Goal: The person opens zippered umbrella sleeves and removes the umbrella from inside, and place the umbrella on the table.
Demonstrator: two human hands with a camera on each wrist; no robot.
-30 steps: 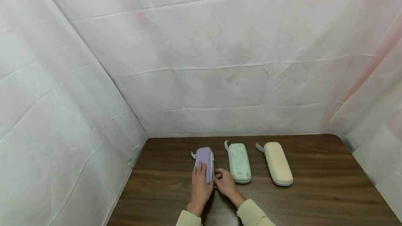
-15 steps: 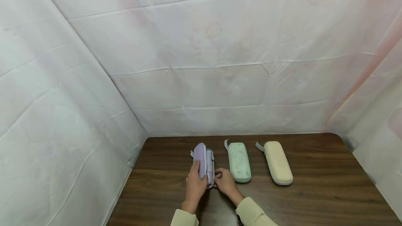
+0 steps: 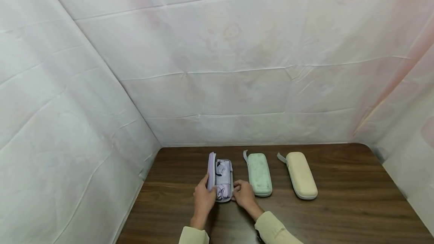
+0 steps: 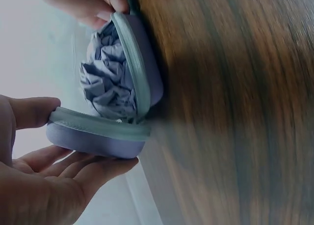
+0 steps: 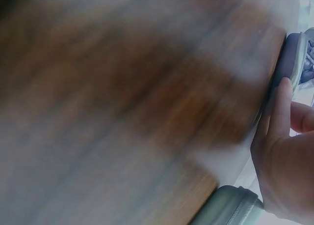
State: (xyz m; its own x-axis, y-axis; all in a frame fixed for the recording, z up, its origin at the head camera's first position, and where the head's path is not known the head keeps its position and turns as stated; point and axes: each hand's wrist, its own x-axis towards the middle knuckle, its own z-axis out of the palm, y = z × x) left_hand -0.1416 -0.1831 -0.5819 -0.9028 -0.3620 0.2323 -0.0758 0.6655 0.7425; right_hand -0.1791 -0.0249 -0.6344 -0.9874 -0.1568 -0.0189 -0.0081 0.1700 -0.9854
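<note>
A purple zip-up hard case (image 3: 211, 170) stands unzipped on the table, its lid raised on the left. Inside its base sits a bundle of crumpled lilac fabric (image 3: 223, 174), which looks like a folded compact umbrella. My left hand (image 3: 204, 199) grips the lid (image 4: 93, 144), thumb over its rim and fingers under the outer shell. At the near right corner, my right hand (image 3: 245, 195) holds the edge of the base (image 4: 147, 63) with its fingertips. In the right wrist view, fingers (image 5: 281, 107) lie against the base's side.
Right of the purple case lies a closed pale green case (image 3: 259, 176) with a strap, close to my right hand. Further right is a closed cream case (image 3: 301, 176). All stand on a dark wooden table (image 3: 356, 199), with white cloth walls (image 3: 217, 97) behind and beside it.
My left hand has lifted the purple case's lid and swung it left, exposing the lilac fabric inside. My right hand has stayed at the base's edge.
</note>
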